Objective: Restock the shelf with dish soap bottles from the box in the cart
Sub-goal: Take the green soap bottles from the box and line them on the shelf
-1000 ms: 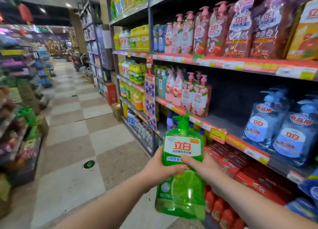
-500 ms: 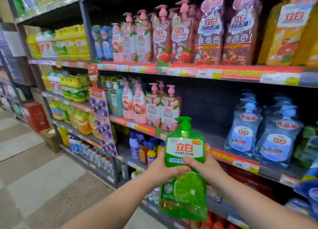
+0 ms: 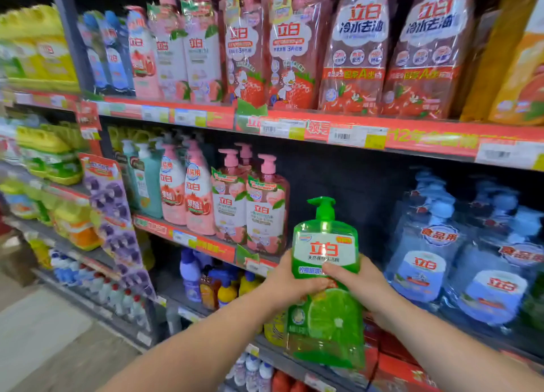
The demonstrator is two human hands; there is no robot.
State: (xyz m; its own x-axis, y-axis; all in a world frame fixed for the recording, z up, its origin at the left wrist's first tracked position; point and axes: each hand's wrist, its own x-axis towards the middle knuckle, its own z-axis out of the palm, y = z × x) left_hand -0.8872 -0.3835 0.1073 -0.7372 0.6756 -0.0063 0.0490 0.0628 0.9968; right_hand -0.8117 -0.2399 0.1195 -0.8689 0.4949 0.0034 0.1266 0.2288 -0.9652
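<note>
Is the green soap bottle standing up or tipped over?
Upright: the green bottle, held by the left hand and right hand, has its pump on top.

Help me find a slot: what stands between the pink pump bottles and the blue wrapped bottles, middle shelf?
Nothing: head view shows bare shelf between pink pump bottles and blue wrapped bottles, behind the green dish soap bottle.

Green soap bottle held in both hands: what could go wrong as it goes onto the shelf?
The green bottle is probably meant for the gap between the pink pump bottles and the blue bottles; it could knock either over. The left hand and right hand grip only its middle, so it might slip.
</note>
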